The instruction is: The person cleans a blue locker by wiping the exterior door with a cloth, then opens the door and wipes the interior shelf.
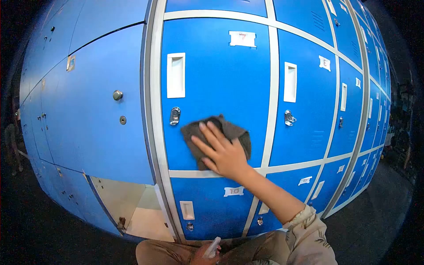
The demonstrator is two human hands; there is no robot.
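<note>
A dark grey cloth (240, 137) lies flat against the lower part of a blue locker door (216, 75) labelled 7. My right hand (223, 152) presses on the cloth with its fingers spread, just below and right of the door's metal lock (175, 115). Low at the bottom edge, my left hand (204, 255) is closed around a whitish, translucent object (212, 248) near my lap; its lower part is cut off by the frame.
Lighter blue cabinets (101, 106) with round knobs stand at the left, one low compartment (148, 216) open. More blue lockers (304, 88) with white recessed handles run to the right. Dark floor (353, 234) shows at the lower right.
</note>
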